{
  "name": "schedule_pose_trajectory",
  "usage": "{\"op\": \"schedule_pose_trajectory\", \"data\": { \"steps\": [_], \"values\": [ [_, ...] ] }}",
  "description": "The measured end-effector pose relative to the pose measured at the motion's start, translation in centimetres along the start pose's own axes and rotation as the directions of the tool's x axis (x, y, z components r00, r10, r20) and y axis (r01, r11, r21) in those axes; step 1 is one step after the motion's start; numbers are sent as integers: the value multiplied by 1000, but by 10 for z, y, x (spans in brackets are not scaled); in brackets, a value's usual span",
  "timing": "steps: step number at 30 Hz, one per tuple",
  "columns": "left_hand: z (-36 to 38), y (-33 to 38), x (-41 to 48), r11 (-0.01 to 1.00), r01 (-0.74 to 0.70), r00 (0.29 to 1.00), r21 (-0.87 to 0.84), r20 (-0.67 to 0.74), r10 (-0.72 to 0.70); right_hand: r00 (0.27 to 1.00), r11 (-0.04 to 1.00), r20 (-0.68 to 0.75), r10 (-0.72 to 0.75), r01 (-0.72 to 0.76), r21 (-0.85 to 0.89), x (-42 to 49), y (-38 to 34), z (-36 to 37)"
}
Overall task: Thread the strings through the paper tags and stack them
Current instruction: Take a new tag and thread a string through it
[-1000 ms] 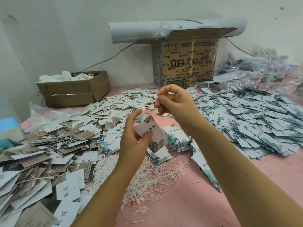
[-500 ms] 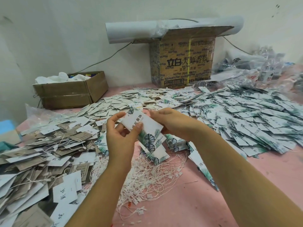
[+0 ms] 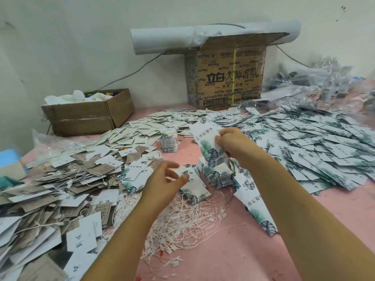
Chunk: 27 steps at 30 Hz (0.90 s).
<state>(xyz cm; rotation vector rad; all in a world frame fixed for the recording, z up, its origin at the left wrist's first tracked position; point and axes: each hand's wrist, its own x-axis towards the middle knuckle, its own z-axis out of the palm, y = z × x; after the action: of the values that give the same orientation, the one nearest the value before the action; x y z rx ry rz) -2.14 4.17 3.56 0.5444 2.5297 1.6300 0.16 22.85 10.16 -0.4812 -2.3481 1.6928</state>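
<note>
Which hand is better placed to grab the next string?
Left, probably. The left hand is empty, fingers relaxed, hovering next to the string pile; the right hand is busy pinching a leaf-print tag above the stack.

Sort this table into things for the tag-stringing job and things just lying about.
Job: leaf tag held by right hand; left hand; white strings; tag stack.
Lying about: printed carton; open brown box; white roll.

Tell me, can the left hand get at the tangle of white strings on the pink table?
Probably yes. The left hand is open at the far edge of the tangle of white strings, which lies uncovered below its wrist with nothing between them.
</note>
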Motion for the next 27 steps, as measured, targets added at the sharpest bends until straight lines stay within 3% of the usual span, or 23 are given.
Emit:
{"op": "schedule_pose_trajectory", "data": {
  "steps": [4, 8, 19, 27],
  "values": [
    [1, -3, -3, 925, -60, 994, 375, 106, 22, 992, 976, -125, 32, -58, -209, 11, 10, -14],
    [1, -3, -3, 864, -107, 988, 493, 148, 39, 980, 918, -198, 28, -104, -383, 15, 16, -22],
    [2, -6, 0, 886, -108, 987, 452, 155, 41, 962, 780, -257, 94, -232, -581, 22, 34, -31],
    [4, -4, -1, 944, -82, 991, 319, 129, 42, 951, 605, -307, 24, -259, -753, 10, 24, -29]
  ]
}}
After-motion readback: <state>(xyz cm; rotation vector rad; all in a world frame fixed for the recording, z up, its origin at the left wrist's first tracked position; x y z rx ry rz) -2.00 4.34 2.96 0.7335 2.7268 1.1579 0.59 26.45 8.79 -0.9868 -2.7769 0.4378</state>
